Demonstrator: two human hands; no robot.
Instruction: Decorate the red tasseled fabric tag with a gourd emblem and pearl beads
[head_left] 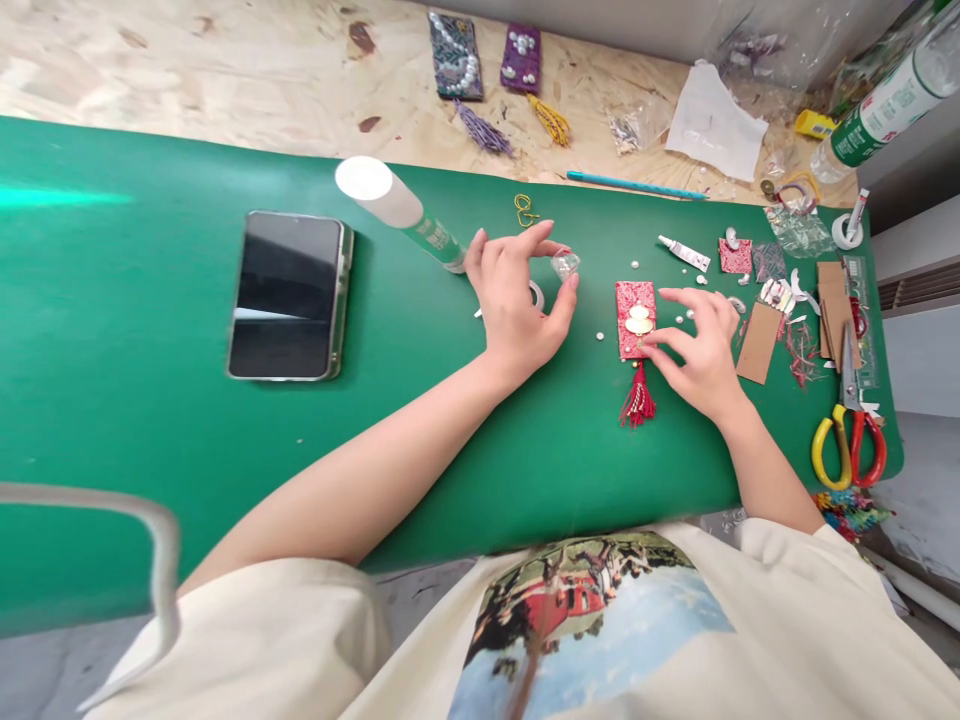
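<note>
So the red patterned piece (625,302) lies on the green mat (450,450) just left of the right hand (697,345), the nearer one; long axis runs away from the body, tassel (638,402) bodyward; right fingertips are at its right edge, can't tell if they're pinching anything; left hand (519,300) arches, holding a clear packet (565,264).

At upper left my table (225,60) showed bare board; below, a green mat (150,440) caught bright glare (60,197). I faced a grey wall (637,28), top centre; grey floor (45,670), lower left.
</note>
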